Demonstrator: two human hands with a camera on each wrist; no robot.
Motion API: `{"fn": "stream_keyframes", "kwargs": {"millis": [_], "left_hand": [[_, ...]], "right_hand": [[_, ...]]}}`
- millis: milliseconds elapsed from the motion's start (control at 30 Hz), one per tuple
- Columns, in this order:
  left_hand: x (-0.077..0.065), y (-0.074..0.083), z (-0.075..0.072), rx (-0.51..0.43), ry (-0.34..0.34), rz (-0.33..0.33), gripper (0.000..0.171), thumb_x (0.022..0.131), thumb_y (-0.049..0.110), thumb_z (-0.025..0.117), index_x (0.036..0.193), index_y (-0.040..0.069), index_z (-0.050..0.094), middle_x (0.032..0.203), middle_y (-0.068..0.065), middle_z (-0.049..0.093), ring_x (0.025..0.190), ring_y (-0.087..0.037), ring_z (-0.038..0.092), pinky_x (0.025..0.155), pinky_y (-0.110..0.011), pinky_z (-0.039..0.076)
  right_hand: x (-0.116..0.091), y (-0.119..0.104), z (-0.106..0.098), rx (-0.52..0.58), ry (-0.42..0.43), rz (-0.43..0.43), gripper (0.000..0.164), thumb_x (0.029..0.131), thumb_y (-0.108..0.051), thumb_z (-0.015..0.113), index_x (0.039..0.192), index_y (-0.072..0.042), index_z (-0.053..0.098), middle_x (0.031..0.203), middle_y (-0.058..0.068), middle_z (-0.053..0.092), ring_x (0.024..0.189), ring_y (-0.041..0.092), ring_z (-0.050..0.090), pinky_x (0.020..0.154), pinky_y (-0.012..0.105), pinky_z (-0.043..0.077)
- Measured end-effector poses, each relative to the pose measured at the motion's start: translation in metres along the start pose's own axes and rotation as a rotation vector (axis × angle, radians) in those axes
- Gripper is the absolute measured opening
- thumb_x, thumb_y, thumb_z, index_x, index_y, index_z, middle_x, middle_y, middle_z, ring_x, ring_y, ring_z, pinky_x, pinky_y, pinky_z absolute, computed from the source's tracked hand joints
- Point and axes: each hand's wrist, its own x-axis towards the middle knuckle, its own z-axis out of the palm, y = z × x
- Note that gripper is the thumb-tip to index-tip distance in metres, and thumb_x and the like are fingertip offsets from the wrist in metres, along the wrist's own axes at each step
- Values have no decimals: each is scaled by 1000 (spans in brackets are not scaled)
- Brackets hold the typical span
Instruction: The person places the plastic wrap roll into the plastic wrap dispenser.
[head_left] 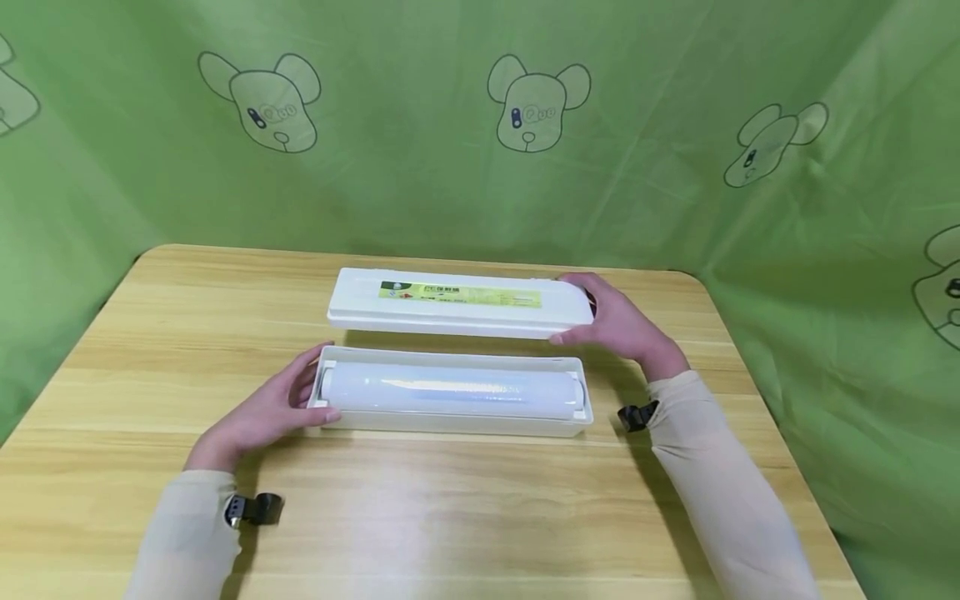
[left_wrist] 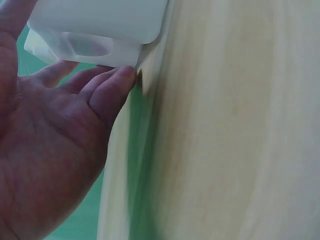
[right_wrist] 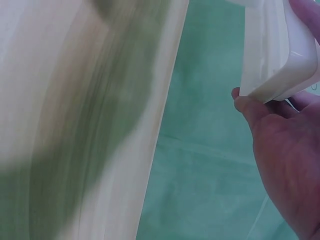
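A long white box (head_left: pixel 450 423) sits on the table, its top uncovered, with a roll of cling film (head_left: pixel 450 390) lying inside. My left hand (head_left: pixel 273 404) grips the box's left end, thumb on the near wall and fingers round the far side. In the left wrist view, the fingertips (left_wrist: pixel 125 77) of that hand curl under the box end. My right hand (head_left: pixel 618 317) holds the white lid (head_left: pixel 457 323) by its right end, raised behind the box. A green and yellow label runs along the lid's top. The right wrist view shows the lid's end (right_wrist: pixel 275 55) pinched at its edge.
The wooden table (head_left: pixel 420 508) has rounded far corners and ends near the curtain. A green curtain (head_left: pixel 420 183) printed with mouse heads hangs behind and at both sides. Black wrist cameras (head_left: pixel 255 508) are strapped over the light sleeves.
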Motion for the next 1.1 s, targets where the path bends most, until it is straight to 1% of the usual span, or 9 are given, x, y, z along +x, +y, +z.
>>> {"fn": "stream_keyframes", "kwargs": {"millis": [133,333,467,667,733,800,900,967,1100], "left_hand": [[0,0,0,-1,1,-4,103,84,21,79,159,14,9,157,-22,24,138,-38,34,106,-36,39],[0,-1,1,6,6,-7,102,85,23,79,159,16,9,158,-21,22,139,-37,32,107,-38,37],[0,-2,1,6,8,-1,103,85,22,79,159,15,8,158,-22,21,140,-38,30,108,-39,35],[0,-1,0,-6,-5,15,104,84,19,80,159,12,8,158,-22,21,140,-38,30,108,-36,34],[-1,0,-2,7,-18,25,101,86,20,78,158,11,8,159,-20,19,142,-37,26,110,-37,31],[-2,4,-5,30,-28,38,94,92,20,72,158,9,6,160,-20,14,143,-39,21,113,-41,26],[-1,12,-11,64,-9,36,84,100,24,59,158,9,0,162,-19,4,145,-41,12,115,-50,16],[3,18,-13,71,22,42,80,103,26,52,158,10,-3,162,-17,-2,145,-43,8,116,-55,13],[17,29,-12,69,80,61,83,103,26,52,157,14,-10,162,-11,-9,146,-39,4,118,-50,10]], "right_hand": [[-7,-6,0,2,13,-3,83,70,-7,89,139,1,44,127,15,50,103,27,55,89,39,47],[-12,-4,0,3,10,-3,83,71,-9,89,140,0,43,128,15,49,103,27,54,87,38,48],[-14,-6,-1,13,10,6,83,70,-9,90,139,0,44,126,13,51,101,25,55,88,38,48],[-17,-8,1,9,13,9,85,70,-9,90,140,2,43,128,14,50,104,26,55,90,39,47],[-17,-7,2,15,13,5,85,70,-9,90,140,2,43,129,14,50,105,26,55,91,39,47],[-17,-5,3,27,14,2,85,70,-9,90,140,2,43,129,14,51,105,26,55,91,39,47],[-17,-2,4,50,12,-1,85,70,-9,90,140,2,43,129,14,51,105,26,56,91,38,48],[-18,0,5,65,11,0,84,70,-8,89,140,1,43,129,14,51,105,26,56,91,38,48],[-19,1,6,74,10,-2,83,71,-7,88,140,1,43,129,13,51,105,25,56,90,36,49]]}}
